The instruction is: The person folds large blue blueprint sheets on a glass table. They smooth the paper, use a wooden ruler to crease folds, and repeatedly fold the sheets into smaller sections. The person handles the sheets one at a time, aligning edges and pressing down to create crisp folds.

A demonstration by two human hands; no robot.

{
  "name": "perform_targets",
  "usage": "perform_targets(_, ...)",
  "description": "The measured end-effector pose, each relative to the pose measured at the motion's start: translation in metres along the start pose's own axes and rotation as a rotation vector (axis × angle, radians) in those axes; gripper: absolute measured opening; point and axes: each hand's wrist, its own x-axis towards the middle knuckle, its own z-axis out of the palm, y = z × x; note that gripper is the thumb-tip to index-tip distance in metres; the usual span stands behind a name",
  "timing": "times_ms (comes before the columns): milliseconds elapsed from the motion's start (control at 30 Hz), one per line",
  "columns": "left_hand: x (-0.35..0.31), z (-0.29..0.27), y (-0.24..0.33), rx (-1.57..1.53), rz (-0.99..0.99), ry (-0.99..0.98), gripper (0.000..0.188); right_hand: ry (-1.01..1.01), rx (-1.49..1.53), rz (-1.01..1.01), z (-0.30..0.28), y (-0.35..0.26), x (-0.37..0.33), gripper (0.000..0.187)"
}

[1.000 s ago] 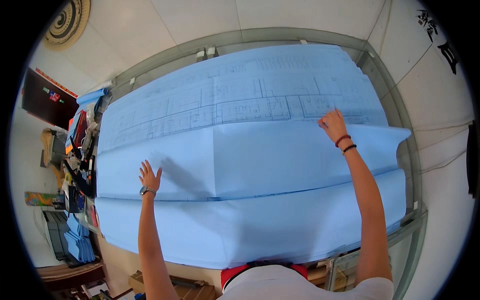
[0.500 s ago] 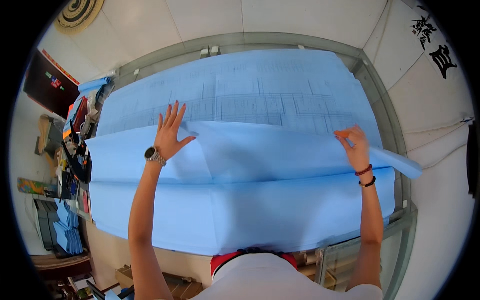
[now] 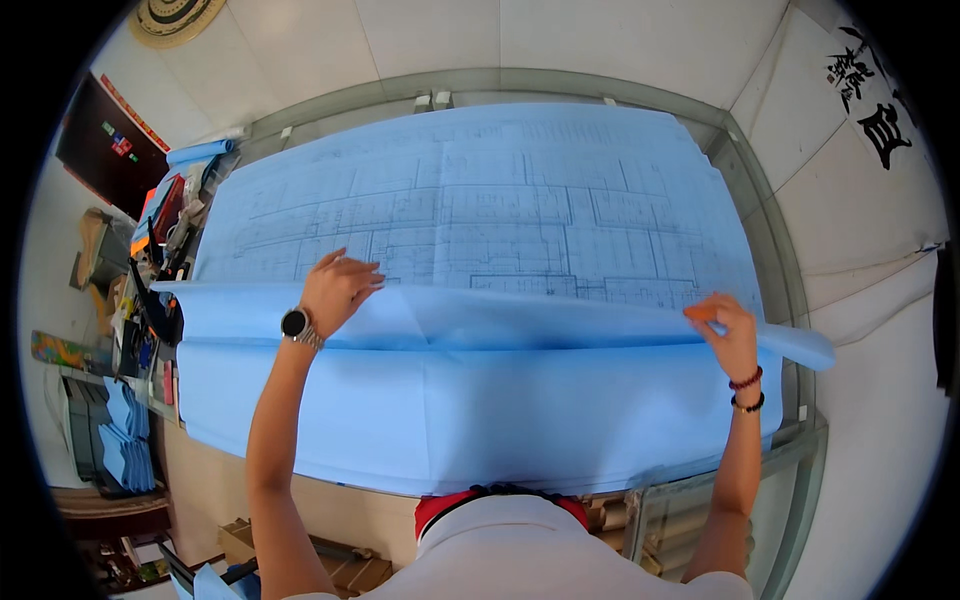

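A large blue blueprint sheet point(image 3: 500, 220) with fine line drawings covers the table. Its near part is folded over, plain side up, and the fold's raised edge point(image 3: 560, 308) runs from left to right between my hands. My left hand point(image 3: 338, 292), with a watch on the wrist, is at the left part of that edge, its fingers bent and close together around the paper. My right hand point(image 3: 732, 335), wearing two beaded bracelets, pinches a small flat orange piece point(image 3: 703, 313) at the edge's right part. The orange piece's exact kind is unclear.
A rolled end of blue paper point(image 3: 800, 347) juts past the table's right side. The glass table's frame point(image 3: 765, 190) surrounds the sheets. Assorted clutter point(image 3: 160, 300) crowds the left end, and folded blue sheets point(image 3: 125, 445) are stacked below it.
The raised fold edge has come nearer to me, uncovering more of the drawing. Both hands came nearer with it. My left hand went from flat and spread to bent fingers.
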Motion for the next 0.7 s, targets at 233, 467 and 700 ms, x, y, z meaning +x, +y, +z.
perform_targets(233, -0.06, -0.022, 0.053, -0.027, 0.015, -0.033, 0.047, -0.202, 0.116, 0.066, -0.004, -0.006, -0.066, 0.025)
perform_targets(467, -0.118, -0.023, 0.096, -0.08, 0.038, -0.354, 0.067, -0.425, 0.126, 0.214, 0.005, -0.011, -0.115, 0.029)
perform_targets(700, -0.164, 0.013, 0.132, 0.022, 0.234, -0.713, 0.052, -0.639, 0.199, 0.287, 0.027, -0.003, -0.113, 0.03)
